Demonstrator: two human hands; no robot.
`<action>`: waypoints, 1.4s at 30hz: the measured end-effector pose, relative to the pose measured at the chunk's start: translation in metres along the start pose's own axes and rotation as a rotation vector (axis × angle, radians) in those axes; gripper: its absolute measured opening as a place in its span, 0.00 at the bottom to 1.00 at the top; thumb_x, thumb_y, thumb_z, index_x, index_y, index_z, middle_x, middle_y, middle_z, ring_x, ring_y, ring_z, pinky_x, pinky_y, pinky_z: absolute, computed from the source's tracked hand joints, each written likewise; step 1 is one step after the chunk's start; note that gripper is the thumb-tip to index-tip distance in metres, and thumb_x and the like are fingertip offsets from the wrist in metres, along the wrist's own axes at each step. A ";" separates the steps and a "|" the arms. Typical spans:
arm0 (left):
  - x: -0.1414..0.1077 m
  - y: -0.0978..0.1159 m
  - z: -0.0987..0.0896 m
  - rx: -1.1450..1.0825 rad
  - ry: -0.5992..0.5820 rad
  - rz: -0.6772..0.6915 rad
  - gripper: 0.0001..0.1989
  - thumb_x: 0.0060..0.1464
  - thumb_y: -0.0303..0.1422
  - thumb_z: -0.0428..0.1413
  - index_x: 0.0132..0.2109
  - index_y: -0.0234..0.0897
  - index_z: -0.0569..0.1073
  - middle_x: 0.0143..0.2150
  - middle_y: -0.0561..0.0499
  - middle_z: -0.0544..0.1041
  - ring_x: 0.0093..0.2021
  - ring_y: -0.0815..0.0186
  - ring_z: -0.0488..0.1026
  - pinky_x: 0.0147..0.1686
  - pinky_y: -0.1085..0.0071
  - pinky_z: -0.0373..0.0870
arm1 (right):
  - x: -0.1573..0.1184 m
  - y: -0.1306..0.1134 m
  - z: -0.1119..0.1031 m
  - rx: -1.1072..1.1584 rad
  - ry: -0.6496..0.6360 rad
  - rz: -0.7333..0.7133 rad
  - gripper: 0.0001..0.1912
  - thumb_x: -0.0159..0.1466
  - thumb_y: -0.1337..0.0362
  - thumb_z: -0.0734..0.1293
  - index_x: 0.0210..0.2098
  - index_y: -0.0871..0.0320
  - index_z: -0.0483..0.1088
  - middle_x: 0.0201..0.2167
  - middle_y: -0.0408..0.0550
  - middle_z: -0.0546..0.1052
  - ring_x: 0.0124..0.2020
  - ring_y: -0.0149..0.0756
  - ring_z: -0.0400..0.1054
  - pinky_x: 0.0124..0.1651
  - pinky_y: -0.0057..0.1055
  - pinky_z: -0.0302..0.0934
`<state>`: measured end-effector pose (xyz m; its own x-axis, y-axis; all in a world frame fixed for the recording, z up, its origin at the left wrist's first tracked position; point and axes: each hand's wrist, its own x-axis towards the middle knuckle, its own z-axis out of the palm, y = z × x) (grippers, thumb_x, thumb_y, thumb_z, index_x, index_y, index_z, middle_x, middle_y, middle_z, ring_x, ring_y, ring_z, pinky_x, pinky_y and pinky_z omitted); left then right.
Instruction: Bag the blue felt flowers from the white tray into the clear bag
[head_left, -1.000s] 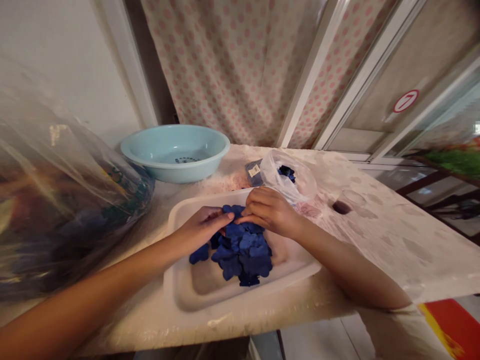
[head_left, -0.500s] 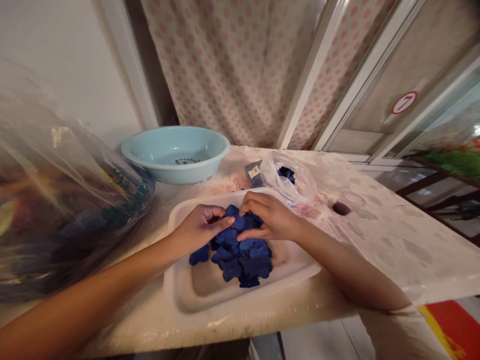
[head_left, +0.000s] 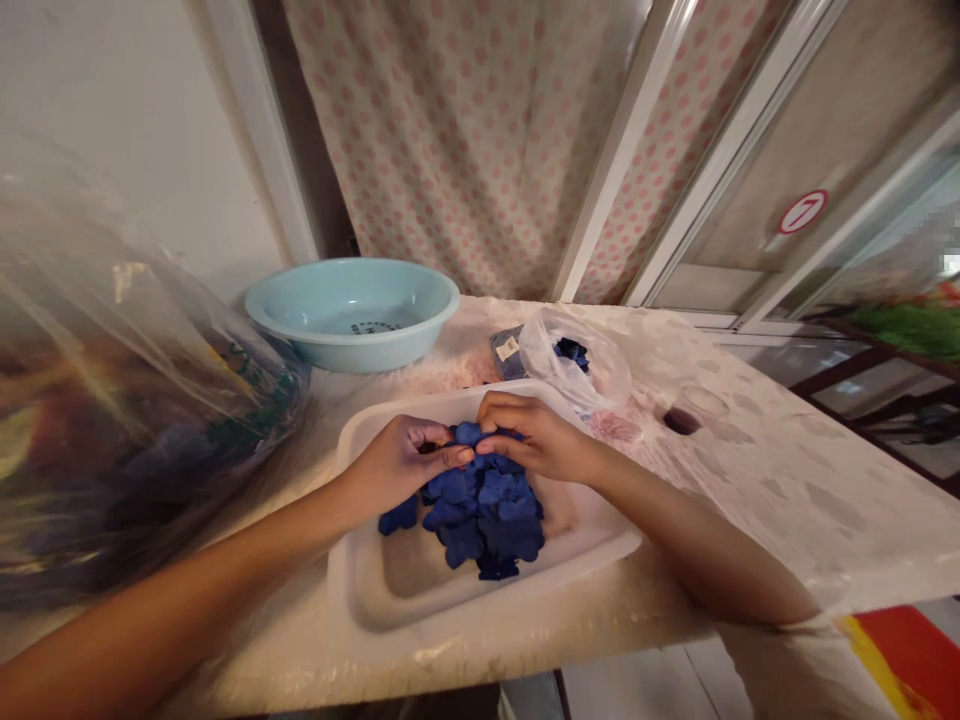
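Working over a shallow white plastic tray (head_left: 525,592), the left hand (head_left: 397,468) and right hand (head_left: 536,440) meet above a heap of dark blue scalloped cut-out pieces (head_left: 484,510) lying in the tray's middle. One loose piece (head_left: 400,516) sits at the heap's edge nearest the left hand. The fingers of both grips are drawn together at the top of the heap, the right fingertips (head_left: 495,402) curving around a blue piece (head_left: 469,433); I cannot tell whether either grip is clamped on a piece.

The tray rests on a counter (head_left: 795,500) with a blotchy white surface. Behind the tray stand a pale blue plastic basin (head_left: 352,350) and a clear plastic bag of blue pieces (head_left: 592,365), with a small blue labelled packet (head_left: 508,350) beside the bag. A small clear glass (head_left: 694,410) stands to the tray's right, and a large glossy plastic bag (head_left: 127,400) bulges to its left. Beyond the counter hang a pink-dotted curtain (head_left: 465,150) and a white wall (head_left: 127,130).
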<state>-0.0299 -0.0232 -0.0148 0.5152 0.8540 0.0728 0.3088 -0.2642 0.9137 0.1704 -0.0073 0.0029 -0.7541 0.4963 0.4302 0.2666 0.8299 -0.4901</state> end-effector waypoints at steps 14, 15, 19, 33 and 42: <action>0.004 -0.002 -0.002 0.025 0.084 -0.003 0.18 0.50 0.42 0.53 0.20 0.35 0.61 0.18 0.58 0.55 0.20 0.73 0.53 0.20 0.76 0.49 | 0.001 0.001 -0.002 -0.160 0.194 0.265 0.14 0.64 0.58 0.57 0.25 0.60 0.59 0.23 0.41 0.63 0.25 0.26 0.57 0.28 0.24 0.50; 0.003 -0.003 -0.001 0.027 0.073 0.006 0.18 0.50 0.42 0.53 0.20 0.35 0.62 0.18 0.58 0.57 0.20 0.73 0.54 0.20 0.76 0.50 | 0.001 -0.002 -0.001 -0.132 0.142 0.222 0.12 0.63 0.58 0.59 0.28 0.60 0.60 0.26 0.42 0.64 0.27 0.26 0.59 0.30 0.24 0.52; 0.002 0.000 0.001 0.029 0.075 0.016 0.17 0.53 0.42 0.50 0.25 0.34 0.70 0.19 0.56 0.64 0.20 0.72 0.58 0.20 0.76 0.53 | 0.002 0.000 0.002 -0.167 0.106 0.166 0.10 0.63 0.60 0.60 0.28 0.59 0.61 0.26 0.42 0.65 0.27 0.26 0.58 0.30 0.23 0.53; 0.003 0.004 0.002 -0.111 0.148 0.060 0.19 0.49 0.34 0.54 0.49 0.35 0.66 0.32 0.51 0.74 0.33 0.66 0.71 0.34 0.71 0.66 | 0.000 -0.006 0.003 -0.176 -0.018 0.214 0.12 0.64 0.57 0.57 0.34 0.59 0.61 0.27 0.42 0.67 0.27 0.28 0.60 0.30 0.24 0.53; 0.002 0.002 0.005 -0.048 0.064 0.058 0.12 0.51 0.37 0.53 0.41 0.36 0.70 0.34 0.51 0.74 0.34 0.66 0.70 0.33 0.73 0.65 | 0.000 0.001 0.002 -0.005 0.034 0.168 0.10 0.64 0.63 0.59 0.28 0.60 0.62 0.24 0.41 0.65 0.26 0.26 0.59 0.30 0.22 0.53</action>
<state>-0.0242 -0.0243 -0.0146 0.4783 0.8652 0.1506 0.2404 -0.2940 0.9251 0.1692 -0.0069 0.0011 -0.6778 0.6362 0.3684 0.3897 0.7359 -0.5537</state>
